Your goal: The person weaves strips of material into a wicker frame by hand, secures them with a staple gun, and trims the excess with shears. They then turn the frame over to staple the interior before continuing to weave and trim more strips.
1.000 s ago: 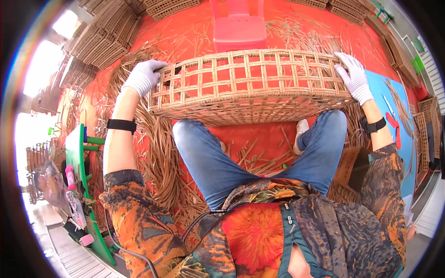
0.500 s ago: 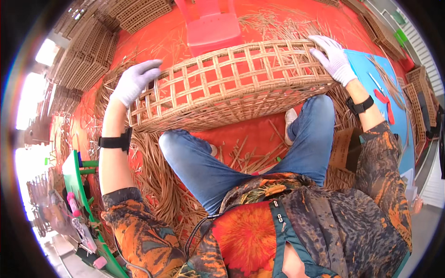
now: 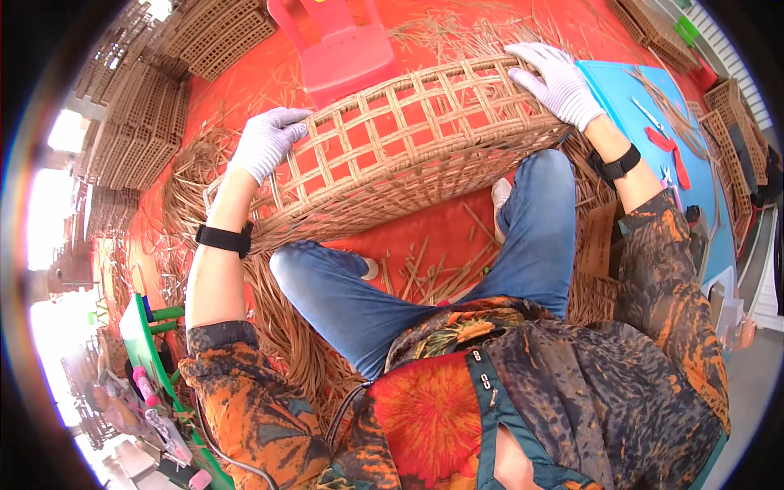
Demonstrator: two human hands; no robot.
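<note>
A long woven basket (image 3: 392, 151) of brown flat strands, with an open square lattice, lies tilted across my knees. My left hand (image 3: 269, 143), in a white knit glove, closes on its far rim near the left end. My right hand (image 3: 559, 86), gloved alike, holds the rim at the far right corner, with the fingers over the edge and the thumb below them. Part of the left hand's grip is hidden behind its own palm. Both wrists wear black straps.
A red plastic chair (image 3: 347, 61) stands beyond the basket on the red floor. Loose strands (image 3: 298, 343) heap beside my left leg. At right, a blue board (image 3: 625, 98) bears cutting tools and a red strip. Stacked woven panels (image 3: 139, 122) stand far left; a green table (image 3: 140, 331) is near left.
The basket has tilted, its left end swinging nearer to me. My left hand has moved right along the rim and closed on it. My right hand has shifted left and slightly farther away.
</note>
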